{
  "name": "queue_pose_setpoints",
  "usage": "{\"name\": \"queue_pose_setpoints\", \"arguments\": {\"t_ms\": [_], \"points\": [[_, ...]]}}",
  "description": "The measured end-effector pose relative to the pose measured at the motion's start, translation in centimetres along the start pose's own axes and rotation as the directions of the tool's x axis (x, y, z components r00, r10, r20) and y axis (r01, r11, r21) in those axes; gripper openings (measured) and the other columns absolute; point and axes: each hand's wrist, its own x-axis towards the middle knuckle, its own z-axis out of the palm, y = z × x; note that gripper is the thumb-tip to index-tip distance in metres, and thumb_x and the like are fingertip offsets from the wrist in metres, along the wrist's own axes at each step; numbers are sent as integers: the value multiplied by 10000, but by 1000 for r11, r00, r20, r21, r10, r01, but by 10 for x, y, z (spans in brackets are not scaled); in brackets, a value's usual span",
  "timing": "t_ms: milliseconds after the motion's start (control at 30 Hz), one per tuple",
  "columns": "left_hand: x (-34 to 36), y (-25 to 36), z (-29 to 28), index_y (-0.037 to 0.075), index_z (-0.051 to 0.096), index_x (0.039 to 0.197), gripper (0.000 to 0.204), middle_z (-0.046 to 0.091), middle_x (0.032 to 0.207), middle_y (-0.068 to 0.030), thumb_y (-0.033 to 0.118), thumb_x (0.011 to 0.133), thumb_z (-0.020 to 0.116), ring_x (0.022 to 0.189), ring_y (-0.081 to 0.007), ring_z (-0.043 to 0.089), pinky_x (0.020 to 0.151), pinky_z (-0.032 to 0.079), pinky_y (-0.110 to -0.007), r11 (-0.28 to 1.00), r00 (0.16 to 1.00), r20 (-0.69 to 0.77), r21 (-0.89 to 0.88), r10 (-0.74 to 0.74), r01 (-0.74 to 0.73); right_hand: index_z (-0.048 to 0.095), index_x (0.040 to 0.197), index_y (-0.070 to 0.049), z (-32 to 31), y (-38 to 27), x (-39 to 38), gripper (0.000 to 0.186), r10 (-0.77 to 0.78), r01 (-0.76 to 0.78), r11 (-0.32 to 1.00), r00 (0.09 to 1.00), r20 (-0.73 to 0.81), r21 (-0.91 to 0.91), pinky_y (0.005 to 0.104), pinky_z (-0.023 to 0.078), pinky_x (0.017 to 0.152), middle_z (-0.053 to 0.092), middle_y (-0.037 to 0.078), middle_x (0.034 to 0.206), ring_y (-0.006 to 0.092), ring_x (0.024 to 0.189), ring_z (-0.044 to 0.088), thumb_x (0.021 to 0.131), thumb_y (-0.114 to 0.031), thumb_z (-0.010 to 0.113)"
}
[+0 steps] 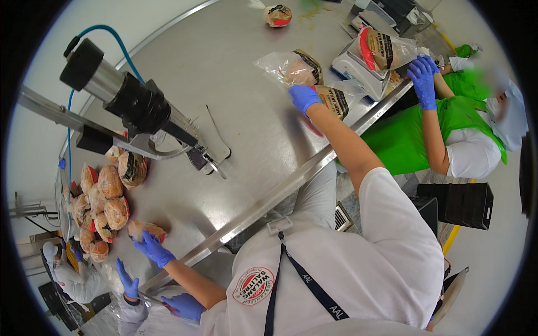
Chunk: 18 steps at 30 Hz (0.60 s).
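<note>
My left hand, in a blue glove, is at the table's near left with its fingers apart. Its fingertips reach the side of a bagged ham, which looks slightly blurred. At the right, my right hand, also blue-gloved, is closed at the left end of a bagged ham with a dark label; my forearm passes over part of it. Just beyond lies another bagged ham in loose clear plastic. My right fingertips are partly hidden.
Several wrapped hams are heaped at the left. A clipping machine overhangs the steel table. At right, a green-aproned co-worker handles a bagged ham on a scale. Another co-worker's gloved hand is lower left.
</note>
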Motion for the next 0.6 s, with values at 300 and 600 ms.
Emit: {"name": "queue_pose_setpoints", "arguments": {"t_ms": [300, 600], "points": [[-113, 169, 153, 64, 525, 1153, 355, 526, 948, 8, 26, 805, 586, 869, -84, 491, 785, 428, -227, 906, 725, 688, -317, 17, 279, 605, 901, -35, -72, -39, -56, 151, -71, 244, 801, 945, -319, 546, 332, 467, 627, 602, 107, 777, 242, 686, 578, 783, -123, 568], [-147, 173, 315, -37, 161, 1362, 990, 375, 1313, -224, 278, 648, 771, 1179, -355, 407, 985, 345, -384, 997, 714, 700, 50, 13, -66, 540, 883, -40, -89, -54, -97, 200, -172, -160, 208, 965, 197, 965, 254, 440, 665, 506, 24, 749, 134, 694, 502, 761, -121, 676]]}}
